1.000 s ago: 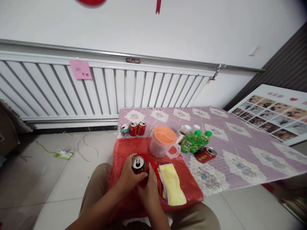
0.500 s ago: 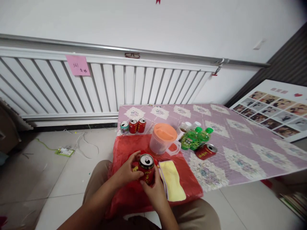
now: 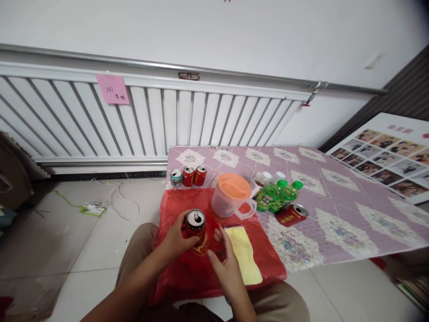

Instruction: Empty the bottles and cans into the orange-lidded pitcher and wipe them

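A red drink can [image 3: 197, 230] with an opened top stands upright over the red plastic sheet [image 3: 181, 279]. Wrapped round its left side is my left hand [image 3: 177, 237]. My right hand [image 3: 224, 255] is apart from the can, just to its right, fingers spread and holding nothing. Beside that hand lies a folded yellow cloth [image 3: 246, 257]. Behind the can stands a clear plastic jug [image 3: 224, 205] with an orange lid [image 3: 233, 185], its handle pointing right.
Two red cans [image 3: 194, 176] and a teal can [image 3: 176, 178] stand at the table's back left. Green-capped bottles [image 3: 276, 199] lean right of the jug, near a tipped red can [image 3: 291, 215]. A radiator [image 3: 201, 118] runs behind the table [image 3: 335, 197].
My right hand has let go of the can and opened to its right. The can has shifted slightly left and turned in my left hand.
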Demonstrator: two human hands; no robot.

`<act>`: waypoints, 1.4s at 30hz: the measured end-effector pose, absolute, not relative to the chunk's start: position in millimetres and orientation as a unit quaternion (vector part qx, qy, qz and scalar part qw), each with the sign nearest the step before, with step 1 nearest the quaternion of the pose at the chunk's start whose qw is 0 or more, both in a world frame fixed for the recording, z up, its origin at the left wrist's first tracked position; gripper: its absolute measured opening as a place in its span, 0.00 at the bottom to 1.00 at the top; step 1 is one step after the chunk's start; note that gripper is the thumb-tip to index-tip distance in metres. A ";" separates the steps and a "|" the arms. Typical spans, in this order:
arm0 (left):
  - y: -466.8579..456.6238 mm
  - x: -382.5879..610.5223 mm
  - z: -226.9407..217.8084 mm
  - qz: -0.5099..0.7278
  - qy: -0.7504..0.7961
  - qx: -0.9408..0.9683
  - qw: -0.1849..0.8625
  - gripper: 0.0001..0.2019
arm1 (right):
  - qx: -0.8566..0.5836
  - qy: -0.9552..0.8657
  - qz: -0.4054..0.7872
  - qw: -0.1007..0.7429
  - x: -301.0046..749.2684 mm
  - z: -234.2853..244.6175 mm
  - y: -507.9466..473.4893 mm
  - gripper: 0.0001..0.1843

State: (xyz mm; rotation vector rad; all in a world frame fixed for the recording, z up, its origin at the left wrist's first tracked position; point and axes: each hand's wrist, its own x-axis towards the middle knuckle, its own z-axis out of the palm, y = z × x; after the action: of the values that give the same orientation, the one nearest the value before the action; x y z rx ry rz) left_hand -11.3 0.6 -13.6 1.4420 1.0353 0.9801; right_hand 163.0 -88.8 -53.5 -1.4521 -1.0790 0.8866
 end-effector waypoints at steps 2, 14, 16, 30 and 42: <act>4.2 -14.4 -21.3 0.426 0.453 0.600 0.503 0.35 | -0.613 -0.417 0.354 0.570 176.6 -54.8 -86.5 0.33; 16.0 -17.6 -51.0 0.472 0.505 0.562 0.454 0.38 | -0.653 -0.270 0.289 0.646 233.3 -27.3 -71.2 0.31; 17.7 -14.5 -52.6 0.469 0.497 0.579 0.445 0.36 | -0.652 -0.270 0.298 0.642 229.3 -31.7 -73.3 0.31; 20.3 12.2 -66.8 0.429 0.456 0.653 0.425 0.36 | -0.647 -0.300 0.274 0.645 249.4 -30.1 -54.7 0.33; 19.8 14.9 -72.5 0.407 0.447 0.672 0.428 0.35 | -0.635 -0.314 0.254 0.658 274.1 -24.4 -25.7 0.29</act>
State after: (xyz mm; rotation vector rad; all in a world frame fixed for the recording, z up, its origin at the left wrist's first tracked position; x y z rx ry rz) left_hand 14.9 19.8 -72.5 1.6771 1.1156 1.0167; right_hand 274.1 -25.7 -24.4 -1.4381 -0.7112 0.5744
